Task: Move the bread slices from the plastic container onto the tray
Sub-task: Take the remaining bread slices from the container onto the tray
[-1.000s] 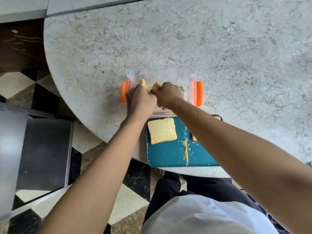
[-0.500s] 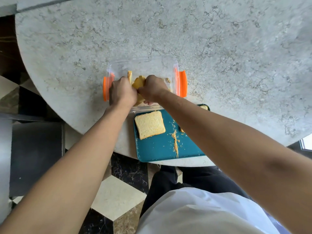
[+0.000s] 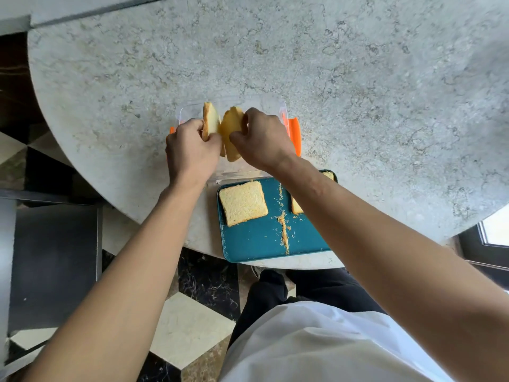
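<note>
A clear plastic container (image 3: pixel 190 110) with orange clips (image 3: pixel 295 133) sits on the stone table, just beyond a teal tray (image 3: pixel 261 241). My left hand (image 3: pixel 188 153) grips one bread slice (image 3: pixel 210 121) held upright above the container. My right hand (image 3: pixel 263 142) grips a second bread slice (image 3: pixel 231 133), bent and tilted, right beside the first. One slice (image 3: pixel 243 202) lies flat on the tray's left part. Another slice (image 3: pixel 297 208) on the tray's right is mostly hidden by my right forearm. The container's inside is hidden by my hands.
A line of crumbs (image 3: pixel 283 230) runs down the tray's middle. The tray overhangs the rounded grey stone table's (image 3: pixel 358 92) near edge. Below are a chequered floor (image 3: pixel 190 326) and a dark metal surface (image 3: pixel 55 260) at the left.
Both hands have lifted out of the container, each raising a bread slice that now stands clear above its rim. The camera view has shifted slightly.
</note>
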`<state>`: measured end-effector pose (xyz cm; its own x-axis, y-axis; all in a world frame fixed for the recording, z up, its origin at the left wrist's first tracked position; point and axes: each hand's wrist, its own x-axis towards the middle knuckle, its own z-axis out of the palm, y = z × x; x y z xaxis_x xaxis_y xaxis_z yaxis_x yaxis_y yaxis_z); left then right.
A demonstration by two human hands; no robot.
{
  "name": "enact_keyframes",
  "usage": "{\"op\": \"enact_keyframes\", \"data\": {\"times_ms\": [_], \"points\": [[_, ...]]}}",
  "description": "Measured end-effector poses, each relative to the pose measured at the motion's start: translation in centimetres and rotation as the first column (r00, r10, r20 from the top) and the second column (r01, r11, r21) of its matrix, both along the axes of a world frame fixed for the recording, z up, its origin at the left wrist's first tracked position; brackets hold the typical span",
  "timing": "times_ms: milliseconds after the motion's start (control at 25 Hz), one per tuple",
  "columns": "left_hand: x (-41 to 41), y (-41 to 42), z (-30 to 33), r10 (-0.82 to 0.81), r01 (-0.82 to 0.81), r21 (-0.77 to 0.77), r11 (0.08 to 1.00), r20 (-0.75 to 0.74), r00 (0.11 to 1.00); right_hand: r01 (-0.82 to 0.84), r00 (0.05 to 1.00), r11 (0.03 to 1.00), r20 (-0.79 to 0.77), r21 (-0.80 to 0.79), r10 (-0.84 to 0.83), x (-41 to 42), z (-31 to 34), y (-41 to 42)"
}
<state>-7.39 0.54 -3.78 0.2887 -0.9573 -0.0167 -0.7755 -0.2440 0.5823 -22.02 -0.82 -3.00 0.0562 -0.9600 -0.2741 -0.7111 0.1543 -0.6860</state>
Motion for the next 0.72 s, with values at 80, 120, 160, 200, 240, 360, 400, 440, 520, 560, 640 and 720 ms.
{"op": "enact_keyframes", "data": {"times_ms": [80,120,160,200,240,360,400,440,520,560,640,720], "points": [[0.5,0.8,0.8,0.028,-0.026,0.012,1.000,-0.213,0.977,0.029,0.999,0.999,0.038,-0.036,-0.028,-0.8,1.3,0.9],[0.7,1.2,1.3,0.039,-0.034,0.022,0.999,-0.338,0.940,0.045,0.997,0.998,0.066,-0.046,-0.041,-1.3,1.9,1.4],[0.9,1.7,1.7,0.047,-0.038,0.030,0.999,-0.443,0.895,0.061,0.993,0.997,0.106,-0.047,-0.055,-1.8,2.5,2.0],[1.0,2.0,2.1,0.049,-0.035,0.037,0.999,-0.526,0.849,0.079,0.986,0.996,0.153,-0.042,-0.072,-2.4,3.0,2.6],[1.3,2.3,2.6,0.044,-0.025,0.040,0.999,-0.588,0.808,0.098,0.976,0.995,0.200,-0.032,-0.090,-3.0,3.5,3.1],[1.8,3.3,4.0,0.031,-0.010,0.034,0.999,-0.715,0.699,0.170,0.920,0.984,0.349,0.047,-0.176,-5.0,4.3,4.5],[2.0,3.7,4.2,0.041,-0.016,0.040,0.999,-0.758,0.651,0.196,0.888,0.977,0.406,0.087,-0.214,-5.6,4.3,5.0],[2.2,4.3,4.5,0.058,-0.025,0.053,0.998,-0.799,0.599,0.216,0.853,0.968,0.457,0.131,-0.252,-6.2,4.3,5.5],[2.2,5.6,4.5,0.088,-0.021,0.090,0.996,-0.854,0.512,0.238,0.793,0.947,0.520,0.215,-0.318,-7.3,4.0,6.6],[2.2,6.4,4.2,0.103,-0.011,0.112,0.994,-0.869,0.484,0.246,0.773,0.937,0.533,0.248,-0.344,-7.8,3.7,7.2],[2.0,8.0,3.5,0.135,0.012,0.156,0.988,-0.889,0.437,0.262,0.736,0.917,0.552,0.302,-0.392,-9.0,2.9,8.7],[1.6,9.6,2.4,0.167,0.042,0.202,0.978,-0.895,0.414,0.273,0.696,0.895,0.570,0.353,-0.437,-10.2,2.0,10.4]]}}
